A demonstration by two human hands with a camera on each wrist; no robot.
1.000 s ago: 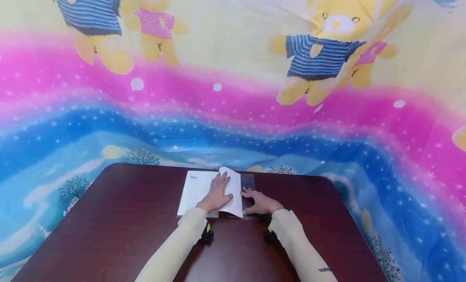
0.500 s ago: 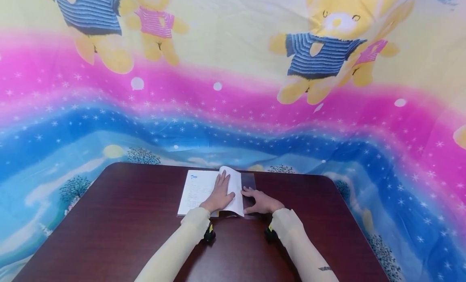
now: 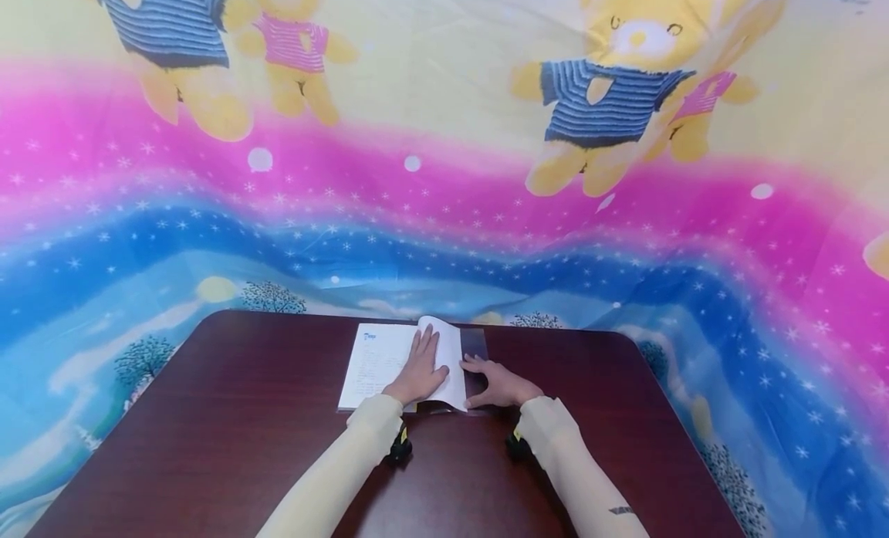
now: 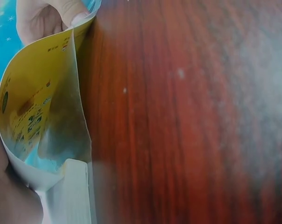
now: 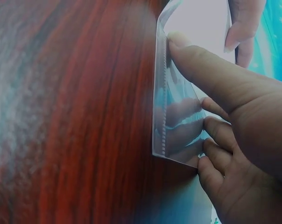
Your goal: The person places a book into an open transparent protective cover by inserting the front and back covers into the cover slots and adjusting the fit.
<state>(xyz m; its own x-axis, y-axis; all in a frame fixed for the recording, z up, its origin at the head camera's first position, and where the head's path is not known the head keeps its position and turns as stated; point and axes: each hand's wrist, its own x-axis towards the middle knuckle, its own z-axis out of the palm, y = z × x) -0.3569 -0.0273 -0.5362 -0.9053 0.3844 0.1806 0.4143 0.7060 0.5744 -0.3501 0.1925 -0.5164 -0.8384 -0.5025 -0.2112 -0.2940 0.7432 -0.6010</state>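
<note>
A book (image 3: pixel 375 360) lies near the table's far edge, with a clear plastic book cover (image 5: pixel 178 121) under it and out to its right. Its white leaf (image 3: pixel 450 360) bows up to the right; the left wrist view shows the yellow printed underside (image 4: pixel 33 88) of this leaf above the page block (image 4: pixel 75 191). My left hand (image 3: pixel 419 372) presses on the leaf with fingers extended. My right hand (image 3: pixel 501 385) holds the plastic cover at the leaf's right edge, its thumb (image 5: pixel 192 58) on the sealed rim and its other fingers bent against the plastic.
The dark reddish-brown wooden table (image 3: pixel 229 422) has rounded far corners. A printed cloth (image 3: pixel 444 198) with bears and snowflakes hangs right behind it. Each wrist carries a small black device, such as the one below the left cuff (image 3: pixel 399 448).
My left hand has slid slightly to the right on the leaf, and the leaf's near right corner has shifted a little right. My right hand stays at the plastic cover.
</note>
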